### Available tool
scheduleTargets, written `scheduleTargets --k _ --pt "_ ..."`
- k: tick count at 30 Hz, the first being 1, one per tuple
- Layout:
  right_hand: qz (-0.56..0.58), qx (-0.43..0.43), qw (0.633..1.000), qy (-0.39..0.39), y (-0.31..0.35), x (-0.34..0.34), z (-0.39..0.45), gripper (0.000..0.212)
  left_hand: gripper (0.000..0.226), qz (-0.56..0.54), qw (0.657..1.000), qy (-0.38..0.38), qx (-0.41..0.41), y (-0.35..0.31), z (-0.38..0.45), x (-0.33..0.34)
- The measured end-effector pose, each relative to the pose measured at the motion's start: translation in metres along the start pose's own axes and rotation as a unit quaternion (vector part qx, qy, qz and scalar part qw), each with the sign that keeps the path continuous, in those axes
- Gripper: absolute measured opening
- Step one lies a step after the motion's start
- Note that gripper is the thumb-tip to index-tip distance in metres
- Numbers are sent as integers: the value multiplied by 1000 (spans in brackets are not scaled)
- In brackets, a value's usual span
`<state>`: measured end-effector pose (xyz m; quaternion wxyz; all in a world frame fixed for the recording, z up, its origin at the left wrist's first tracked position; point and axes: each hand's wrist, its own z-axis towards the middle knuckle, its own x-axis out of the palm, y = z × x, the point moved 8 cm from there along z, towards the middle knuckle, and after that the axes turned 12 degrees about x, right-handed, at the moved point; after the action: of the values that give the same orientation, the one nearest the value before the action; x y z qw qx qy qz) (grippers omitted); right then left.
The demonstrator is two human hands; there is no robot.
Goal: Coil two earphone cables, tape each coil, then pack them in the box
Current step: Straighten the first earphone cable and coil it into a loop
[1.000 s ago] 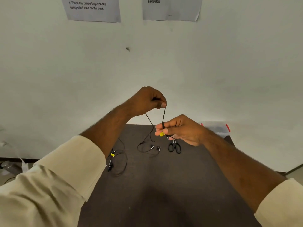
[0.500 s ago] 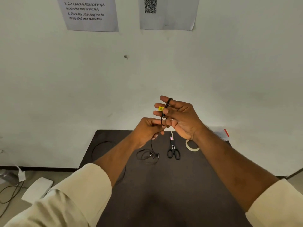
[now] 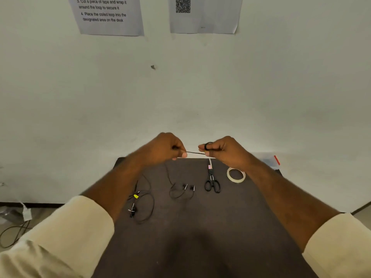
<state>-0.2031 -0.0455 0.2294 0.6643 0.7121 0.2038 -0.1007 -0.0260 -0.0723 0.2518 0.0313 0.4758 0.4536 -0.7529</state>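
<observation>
Both my hands are raised over the far end of the dark table (image 3: 200,227). My right hand (image 3: 222,150) is closed around small loops of a black earphone cable (image 3: 195,153), some wound round a finger. My left hand (image 3: 166,148) pinches the same cable, stretched taut between the hands. Its free end hangs down to the earbuds (image 3: 187,187) lying on the table. A second black earphone cable (image 3: 144,205) with a yellow tag lies loosely looped at the left. A clear box (image 3: 271,162) with a red clip sits at the far right corner, partly hidden by my right forearm.
Black scissors (image 3: 211,182) lie beside a roll of pale tape (image 3: 236,175) at the far right of the table. Instruction sheets (image 3: 108,16) hang on the white wall behind. Cables and a plug (image 3: 18,223) lie on the floor at the left.
My hands have dropped lower and moved apart sideways, pulling the cable taut and horizontal between them. The right hand's fingers have closed over the loops. The view has tilted down a little.
</observation>
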Motion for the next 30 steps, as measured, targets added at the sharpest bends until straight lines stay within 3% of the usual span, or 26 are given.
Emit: scheduleTargets --k 3,10,15,19,24,26,30 --pt "-13 24 999 29 -8 8 -3 27 11 29 999 4 32 -17 9 -23" --pt "85 95 982 139 0 44 -20 26 6 -12 994 -2 112 -55 32 -36" --pt "232 46 946 220 40 55 -33 29 8 -175 977 -63 101 -46 28 -20" --pt "337 -26 925 176 71 35 -33 30 25 -333 934 -119 41 -19 18 10" --pt "398 -84 907 111 89 16 -27 29 16 -446 887 -113 30 -10 10 43" --pt "403 -92 908 75 86 11 -23 30 20 -438 892 -108 37 -11 8 44" --pt "346 -96 933 -5 74 -1 -15 27 25 -342 937 -71 14 -10 0 44"
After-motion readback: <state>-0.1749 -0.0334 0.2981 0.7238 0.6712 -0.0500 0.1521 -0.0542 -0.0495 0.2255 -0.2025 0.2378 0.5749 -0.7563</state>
